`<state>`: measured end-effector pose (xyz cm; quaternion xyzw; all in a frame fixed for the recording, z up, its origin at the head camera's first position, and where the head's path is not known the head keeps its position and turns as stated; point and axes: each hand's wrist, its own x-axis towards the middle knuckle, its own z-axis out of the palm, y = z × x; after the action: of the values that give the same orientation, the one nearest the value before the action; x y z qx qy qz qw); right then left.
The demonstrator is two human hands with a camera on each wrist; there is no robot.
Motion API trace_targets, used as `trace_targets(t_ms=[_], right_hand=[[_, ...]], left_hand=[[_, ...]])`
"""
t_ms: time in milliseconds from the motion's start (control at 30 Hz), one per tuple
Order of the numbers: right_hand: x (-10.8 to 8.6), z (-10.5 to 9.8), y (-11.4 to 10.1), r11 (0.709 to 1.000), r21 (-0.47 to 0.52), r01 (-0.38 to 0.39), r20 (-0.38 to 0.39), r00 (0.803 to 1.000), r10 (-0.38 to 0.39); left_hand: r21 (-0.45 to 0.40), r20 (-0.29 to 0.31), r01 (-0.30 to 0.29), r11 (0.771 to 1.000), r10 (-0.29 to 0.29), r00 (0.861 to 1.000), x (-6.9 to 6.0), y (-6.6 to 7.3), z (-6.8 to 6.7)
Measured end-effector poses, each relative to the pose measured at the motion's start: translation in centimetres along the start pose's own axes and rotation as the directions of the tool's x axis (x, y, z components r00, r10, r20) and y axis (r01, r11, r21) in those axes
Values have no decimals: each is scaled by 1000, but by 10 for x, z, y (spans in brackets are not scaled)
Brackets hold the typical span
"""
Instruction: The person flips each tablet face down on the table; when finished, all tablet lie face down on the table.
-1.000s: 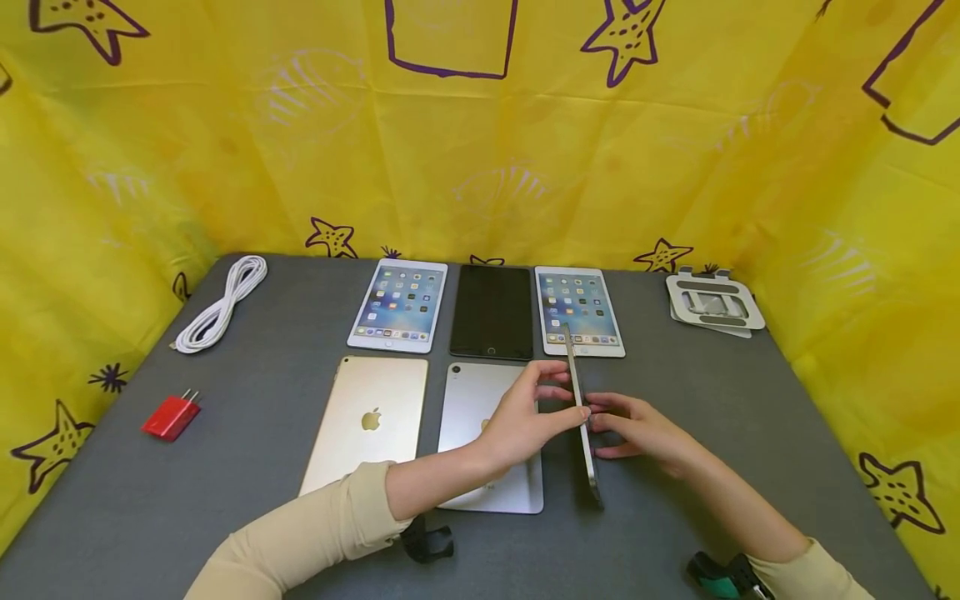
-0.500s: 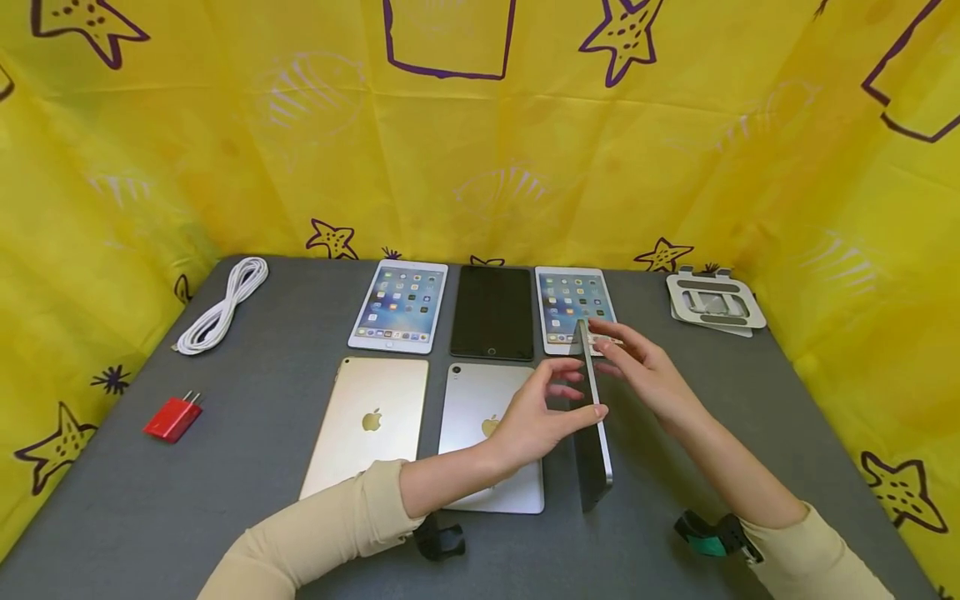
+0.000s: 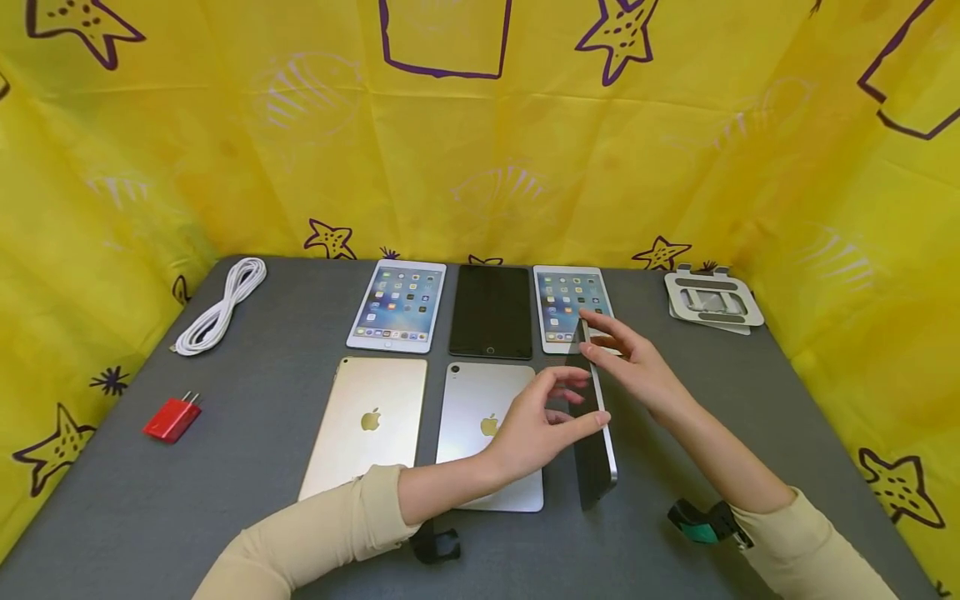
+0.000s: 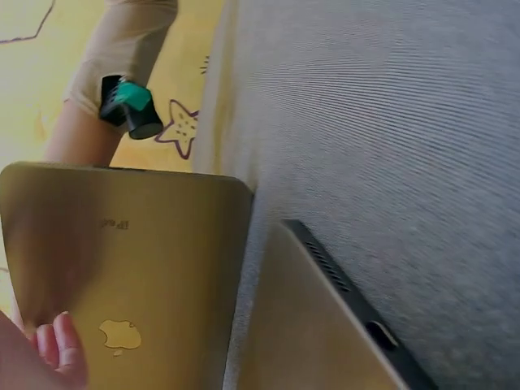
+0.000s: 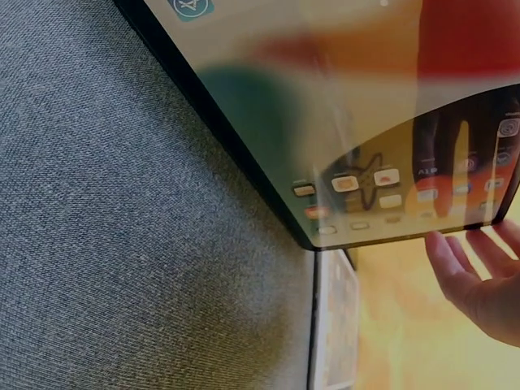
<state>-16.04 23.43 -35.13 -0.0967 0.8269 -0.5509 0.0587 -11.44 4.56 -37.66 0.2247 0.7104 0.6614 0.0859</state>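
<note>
A tablet (image 3: pixel 596 467) stands tilted up on its long side to the right of the silver tablet (image 3: pixel 465 433). My left hand (image 3: pixel 532 429) holds it with the thumb over its upper edge and the curled fingers by its back. My right hand (image 3: pixel 637 375) grips its far end between thumb and fingers. In the left wrist view, the tablet's back (image 4: pixel 171 260) carries an apple logo; fingers of my left hand (image 4: pixel 61 349) are beside it. Its lit screen (image 5: pixel 341 122) with icons shows in the right wrist view, where my right hand's fingertips (image 5: pixel 443 248) touch the end edge.
Behind lie a white tablet (image 3: pixel 397 304), a black one (image 3: pixel 491 312) and another white one (image 3: pixel 570 296), partly covered. A gold tablet (image 3: pixel 367 417) lies face down. A white cable (image 3: pixel 221 308), a red charger (image 3: pixel 172 418) and a folded stand (image 3: pixel 712 300) lie farther out.
My right hand has moved from the tablet's middle to its far end. The tablet has turned slightly, showing its left-hand face, and shifted a little right. My left hand keeps hold.
</note>
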Motion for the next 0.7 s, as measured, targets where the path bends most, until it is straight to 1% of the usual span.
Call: trace_targets(t_ms=[33,67,100,133,167,233,300,433,500,533,600,700], right_hand=[[0,0,0,1000,2,-1,1,1000,1],[0,0,0,1000,3,-3,0,1000,3],[-1,-1,1,1000,1,-3,1,1000,3],[-1,-1,1,1000,3,-1,1,1000,1],[-1,-1,2,1000,1,3,2,1000,-3],[-1,-1,3,1000,-1,7,4,1000,-7],[-1,-1,4,1000,-4,10,7,1000,-10],[-1,-3,6,1000,6,9,13,1000,-9],[-2,-4,7,1000,9,3,17,1000,-3],[-2,-4,8,1000,17,-4,17,1000,4],[-4,-6,9,999,28,-20,17,1000,19],[-6,-10,10,998,56,-42,12,999,41]], left_hand=[[29,15,-60,998,59,998,-2,0,0],[59,35,-125,990,123,992,-5,0,0],[100,60,-196,975,191,980,-7,0,0],[146,88,-267,953,256,963,-9,0,0],[189,119,-330,925,312,943,-11,0,0],[254,183,-429,867,392,902,-13,1,-1],[308,236,-505,806,449,862,-13,1,-1],[381,297,-602,702,524,798,-12,-1,2],[418,317,-634,651,549,773,-11,-3,3],[441,328,-646,623,558,762,-11,-3,4],[487,361,-663,569,560,746,-9,-4,5],[543,419,-680,492,543,728,-7,-5,8]])
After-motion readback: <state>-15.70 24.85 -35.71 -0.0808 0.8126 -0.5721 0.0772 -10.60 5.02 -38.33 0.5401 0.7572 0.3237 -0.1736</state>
